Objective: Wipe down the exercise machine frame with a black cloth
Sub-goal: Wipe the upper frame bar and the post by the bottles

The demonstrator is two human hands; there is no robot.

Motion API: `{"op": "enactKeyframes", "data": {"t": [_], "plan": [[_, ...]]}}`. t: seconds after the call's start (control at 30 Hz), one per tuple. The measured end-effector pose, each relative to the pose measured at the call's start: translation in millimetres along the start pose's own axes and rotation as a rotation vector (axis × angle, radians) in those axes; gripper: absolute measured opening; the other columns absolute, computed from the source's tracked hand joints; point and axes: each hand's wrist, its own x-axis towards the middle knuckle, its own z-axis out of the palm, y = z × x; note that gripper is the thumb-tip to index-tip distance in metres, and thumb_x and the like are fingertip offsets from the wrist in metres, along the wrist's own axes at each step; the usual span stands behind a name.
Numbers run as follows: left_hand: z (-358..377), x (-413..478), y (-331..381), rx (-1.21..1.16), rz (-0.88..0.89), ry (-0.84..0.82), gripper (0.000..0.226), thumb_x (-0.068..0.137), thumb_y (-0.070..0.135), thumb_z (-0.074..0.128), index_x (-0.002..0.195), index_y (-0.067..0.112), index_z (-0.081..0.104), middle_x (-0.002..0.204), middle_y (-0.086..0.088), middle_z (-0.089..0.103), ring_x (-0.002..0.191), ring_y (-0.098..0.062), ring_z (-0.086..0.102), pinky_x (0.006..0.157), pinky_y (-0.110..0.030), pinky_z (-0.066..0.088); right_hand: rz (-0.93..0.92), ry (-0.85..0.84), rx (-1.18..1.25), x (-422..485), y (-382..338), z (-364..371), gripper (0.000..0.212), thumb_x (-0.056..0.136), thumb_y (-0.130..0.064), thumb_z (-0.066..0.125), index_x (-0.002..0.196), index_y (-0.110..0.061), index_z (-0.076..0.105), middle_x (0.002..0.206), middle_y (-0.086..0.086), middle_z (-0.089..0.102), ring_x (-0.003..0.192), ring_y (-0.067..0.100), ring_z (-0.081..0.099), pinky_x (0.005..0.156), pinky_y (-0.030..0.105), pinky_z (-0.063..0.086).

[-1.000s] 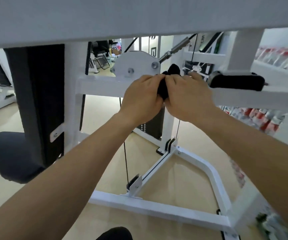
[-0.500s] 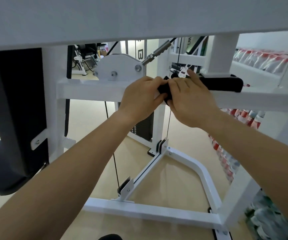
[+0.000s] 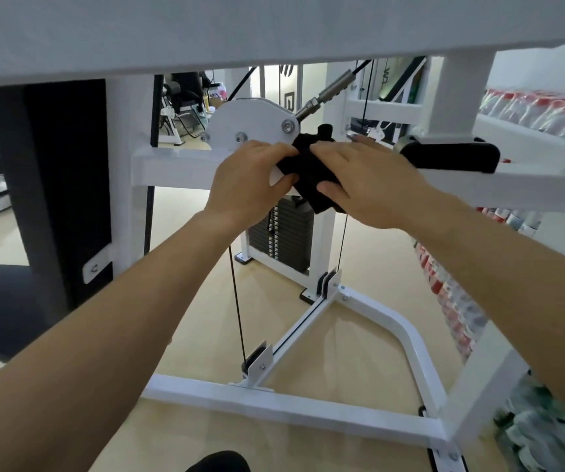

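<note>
The left hand (image 3: 247, 178) and right hand (image 3: 373, 185) held the black cloth (image 3: 311, 175) against the white frame (image 3: 172, 165); fingers of both pinched its edges.

The cloth (image 3: 311, 175) is plain black against the white machine frame (image 3: 172, 165). The seat pad (image 3: 5, 311), roller pad (image 3: 451, 158), weight stack (image 3: 284, 233) and cable (image 3: 236, 301) are black too, and the cable fitting (image 3: 332, 88) is silver. The floor (image 3: 189, 267) is pale tan, and the packs (image 3: 444, 294) at the right are red and white.

Left hand (image 3: 245, 180), right hand (image 3: 373, 185) gripping black cloth (image 3: 308, 172), white frame (image 3: 172, 166)
</note>
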Motion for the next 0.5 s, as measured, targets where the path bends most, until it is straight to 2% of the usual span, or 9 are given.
{"op": "enactKeyframes", "data": {"t": [0.13, 0.23, 0.3, 0.33, 0.4, 0.5], "plan": [[-1, 0, -2, -0.033, 0.026, -0.040, 0.041, 0.089, 0.033, 0.067, 0.128, 0.022, 0.061, 0.119, 0.002, 0.068, 0.112, -0.020, 0.059, 0.090, -0.044, 0.052, 0.011, 0.042, -0.060, -10, 4, -2, 0.063, 0.099, -0.048, 0.049, 0.153, -0.018, 0.033, 0.151, 0.004, 0.048, 0.129, 0.029, 0.051, 0.103, 0.045, 0.044], [-1, 0, 1, -0.098, 0.036, -0.068, 0.065, 0.088, 0.052, 0.059, 0.143, 0.022, 0.043, 0.127, 0.003, 0.064, 0.117, -0.017, 0.055, 0.094, -0.033, 0.047, 0.041, 0.059, -0.035, -5, -2, 5, 0.062, 0.099, -0.048, 0.048, 0.149, -0.014, 0.037, 0.143, 0.007, 0.054, 0.122, 0.030, 0.056, 0.094, 0.045, 0.048], [0, 2, 3, -0.041, 0.104, -0.070, 0.074, 0.091, 0.060, 0.051, 0.151, 0.020, 0.033, 0.136, 0.001, 0.060, 0.124, -0.019, 0.053, 0.094, -0.035, 0.045, 0.033, 0.101, -0.035, -2, -4, 9, 0.061, 0.099, -0.049, 0.047, 0.146, -0.011, 0.041, 0.138, 0.007, 0.058, 0.117, 0.028, 0.059, 0.094, 0.043, 0.049], [3, 2, 4, 0.015, 0.157, -0.072, 0.074, 0.094, 0.060, 0.048, 0.152, 0.016, 0.034, 0.141, -0.003, 0.057, 0.128, -0.022, 0.052, 0.098, -0.037, 0.045, 0.024, 0.118, -0.039, -1, -5, 10, 0.061, 0.100, -0.051, 0.044, 0.145, -0.010, 0.042, 0.136, 0.008, 0.060, 0.115, 0.028, 0.061, 0.097, 0.042, 0.048], [7, 1, 2, 0.085, 0.213, -0.061, 0.069, 0.097, 0.055, 0.048, 0.150, 0.011, 0.042, 0.146, -0.006, 0.054, 0.131, -0.026, 0.052, 0.104, -0.038, 0.043, 0.010, 0.124, -0.056, 4, -5, 11, 0.063, 0.100, -0.053, 0.039, 0.145, -0.009, 0.043, 0.132, 0.008, 0.063, 0.111, 0.028, 0.064, 0.105, 0.041, 0.042], [7, -2, -8, 0.087, 0.210, 0.002, 0.062, 0.095, 0.053, 0.050, 0.140, 0.011, 0.056, 0.135, -0.005, 0.064, 0.120, -0.027, 0.061, 0.095, -0.038, 0.049, -0.001, 0.145, -0.071, 14, -10, 14, 0.062, 0.099, -0.053, 0.041, 0.142, -0.008, 0.047, 0.127, 0.009, 0.067, 0.106, 0.029, 0.068, 0.111, 0.041, 0.038]]}}
